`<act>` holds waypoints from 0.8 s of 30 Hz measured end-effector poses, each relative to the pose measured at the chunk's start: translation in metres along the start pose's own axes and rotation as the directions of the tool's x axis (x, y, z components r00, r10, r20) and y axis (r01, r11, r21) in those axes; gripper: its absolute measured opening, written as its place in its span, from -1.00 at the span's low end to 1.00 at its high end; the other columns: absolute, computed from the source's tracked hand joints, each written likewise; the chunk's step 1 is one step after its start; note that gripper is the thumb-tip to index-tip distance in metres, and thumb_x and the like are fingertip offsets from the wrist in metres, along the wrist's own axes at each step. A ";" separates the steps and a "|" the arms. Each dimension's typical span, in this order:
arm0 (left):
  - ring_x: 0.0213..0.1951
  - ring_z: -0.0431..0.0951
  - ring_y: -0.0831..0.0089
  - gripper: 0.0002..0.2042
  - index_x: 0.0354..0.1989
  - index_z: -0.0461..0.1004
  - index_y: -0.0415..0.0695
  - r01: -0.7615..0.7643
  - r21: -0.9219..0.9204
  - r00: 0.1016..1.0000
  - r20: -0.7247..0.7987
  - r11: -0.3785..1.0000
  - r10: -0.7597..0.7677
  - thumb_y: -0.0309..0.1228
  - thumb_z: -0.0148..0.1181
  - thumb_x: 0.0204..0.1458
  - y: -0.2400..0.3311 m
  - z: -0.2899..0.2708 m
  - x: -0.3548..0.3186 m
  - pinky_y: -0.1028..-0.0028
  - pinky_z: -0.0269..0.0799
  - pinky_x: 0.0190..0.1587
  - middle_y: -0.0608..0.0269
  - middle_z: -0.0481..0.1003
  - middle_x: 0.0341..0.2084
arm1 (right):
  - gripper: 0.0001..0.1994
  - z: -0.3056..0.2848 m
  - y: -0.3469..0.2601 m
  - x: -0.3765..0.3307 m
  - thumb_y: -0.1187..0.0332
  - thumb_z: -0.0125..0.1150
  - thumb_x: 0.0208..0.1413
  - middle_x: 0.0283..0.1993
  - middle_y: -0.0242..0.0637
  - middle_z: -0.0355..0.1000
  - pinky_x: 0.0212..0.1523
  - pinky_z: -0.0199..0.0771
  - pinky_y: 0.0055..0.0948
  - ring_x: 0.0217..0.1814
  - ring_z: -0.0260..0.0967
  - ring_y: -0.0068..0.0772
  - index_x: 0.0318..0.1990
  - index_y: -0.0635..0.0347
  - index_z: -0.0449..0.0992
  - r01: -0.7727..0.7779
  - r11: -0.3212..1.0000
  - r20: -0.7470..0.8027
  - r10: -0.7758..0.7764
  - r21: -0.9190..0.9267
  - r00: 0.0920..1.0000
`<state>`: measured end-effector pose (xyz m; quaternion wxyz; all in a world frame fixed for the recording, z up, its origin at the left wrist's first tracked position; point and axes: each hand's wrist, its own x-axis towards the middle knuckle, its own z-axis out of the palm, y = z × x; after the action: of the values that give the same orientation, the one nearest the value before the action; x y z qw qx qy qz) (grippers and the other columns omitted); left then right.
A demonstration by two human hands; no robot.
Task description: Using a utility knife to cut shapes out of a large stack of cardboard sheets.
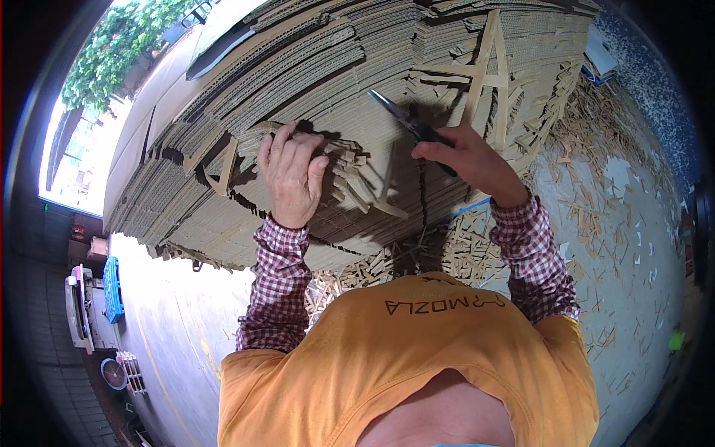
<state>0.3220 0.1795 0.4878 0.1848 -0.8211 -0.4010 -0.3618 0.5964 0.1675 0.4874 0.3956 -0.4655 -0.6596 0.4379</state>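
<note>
A tall stack of flat brown corrugated cardboard sheets point(313, 82) fills the upper middle of the view. My left hand point(290, 175) presses on the stack's edge, its fingers curled over loose cardboard tabs point(356, 179). My right hand point(473, 160) grips the dark handles of a pair of pliers point(406, 119), whose jaws point up and left over the stack's face. Both sleeves are red and white checked, under an orange vest.
Cardboard strips and scraps point(596, 201) litter the concrete floor to the right and below the stack. A blue crate point(112, 287) and a white vehicle point(78, 305) sit at the far left. Green foliage point(112, 45) shows at the upper left.
</note>
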 end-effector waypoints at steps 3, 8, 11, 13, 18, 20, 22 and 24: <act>0.06 0.31 0.20 -0.75 -0.21 0.48 -0.12 -0.019 0.010 1.000 0.003 1.000 0.019 -0.23 -0.01 0.11 -0.003 -0.001 0.001 0.19 -0.04 0.16 0.24 0.46 -0.23 | -0.59 0.000 0.002 0.013 0.06 0.11 0.06 -0.73 -0.56 0.01 -0.64 -0.13 -0.49 -0.68 -0.07 -0.66 -0.58 0.25 0.42 0.057 0.997 0.000 -0.057 -0.059 0.998; 0.13 0.26 0.16 -0.69 -0.18 0.48 -0.12 -0.004 -0.120 1.000 -0.018 0.993 0.002 -0.17 -0.06 0.13 -0.003 -0.001 -0.001 0.14 -0.09 0.20 0.22 0.45 -0.17 | -0.66 0.017 -0.002 0.044 0.10 0.09 0.09 -0.64 -0.53 0.21 -0.57 0.05 -0.57 -0.60 0.08 -0.70 -0.44 0.24 0.47 0.034 0.999 -0.005 -0.034 0.012 0.999; 0.19 0.19 0.13 -0.66 -0.14 0.48 -0.12 -0.004 -0.168 0.990 -0.136 0.986 -0.019 -0.15 -0.08 0.15 0.001 -0.011 0.004 0.09 -0.14 0.22 0.19 0.41 -0.07 | -0.68 0.048 0.003 0.019 0.14 0.10 0.09 -0.59 -0.51 0.32 -0.52 0.19 -0.63 -0.53 0.19 -0.76 -0.27 0.27 0.51 -0.014 1.000 -0.049 0.014 -0.016 0.999; 0.21 0.16 0.12 -0.66 -0.12 0.47 -0.12 -0.022 -0.102 0.995 -0.100 0.995 0.012 -0.14 -0.08 0.14 0.004 -0.010 0.018 0.06 -0.15 0.22 0.19 0.39 -0.04 | -0.69 0.101 0.091 -0.007 0.18 0.14 0.07 -0.59 -0.50 0.34 -0.53 0.20 -0.65 -0.53 0.18 -0.79 -0.23 0.29 0.50 0.497 0.843 -0.169 -0.531 -0.206 0.830; 0.24 0.10 0.16 -0.69 -0.14 0.50 -0.06 -0.045 0.081 0.997 0.070 0.996 0.040 -0.15 -0.03 0.11 -0.014 -0.016 0.007 0.11 -0.18 0.24 0.29 0.39 0.00 | -0.65 0.021 0.019 -0.026 0.11 0.17 0.04 -0.70 -0.52 0.16 -0.62 0.07 -0.54 -0.62 0.00 -0.73 -0.39 0.30 0.48 -0.014 1.000 0.259 0.011 0.011 0.966; 0.24 0.10 0.18 -0.72 -0.18 0.51 -0.05 -0.045 0.101 0.998 0.052 0.994 0.040 -0.17 -0.01 0.10 -0.014 -0.009 0.006 0.15 -0.20 0.26 0.31 0.40 -0.02 | -0.66 0.006 0.010 -0.009 0.11 0.16 0.05 -0.71 -0.53 0.15 -0.64 0.03 -0.55 -0.63 -0.01 -0.74 -0.43 0.28 0.48 0.037 0.999 0.165 -0.038 0.014 0.986; 0.24 0.10 0.19 -0.72 -0.20 0.51 -0.06 -0.036 0.110 0.999 0.007 0.993 0.035 -0.17 -0.02 0.11 -0.009 -0.004 0.007 0.15 -0.22 0.26 0.32 0.42 -0.04 | -0.66 -0.004 -0.004 0.006 0.10 0.14 0.06 -0.72 -0.54 0.13 -0.65 -0.01 -0.56 -0.64 -0.02 -0.75 -0.48 0.25 0.47 0.074 0.997 0.053 -0.075 0.016 0.996; 0.24 0.10 0.18 -0.72 -0.21 0.52 -0.05 -0.033 0.077 0.999 0.003 0.996 0.033 -0.16 -0.04 0.11 -0.011 -0.002 0.006 0.16 -0.24 0.27 0.31 0.43 -0.05 | -0.64 -0.002 -0.022 0.029 0.09 0.11 0.08 -0.73 -0.54 0.10 -0.66 -0.03 -0.54 -0.66 -0.03 -0.74 -0.56 0.22 0.42 -0.027 0.998 -0.006 0.026 -0.063 1.000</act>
<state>0.3146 0.1883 0.4938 0.2220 -0.8202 -0.4013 -0.3420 0.5854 0.1921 0.5119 0.3767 -0.4874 -0.6658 0.4210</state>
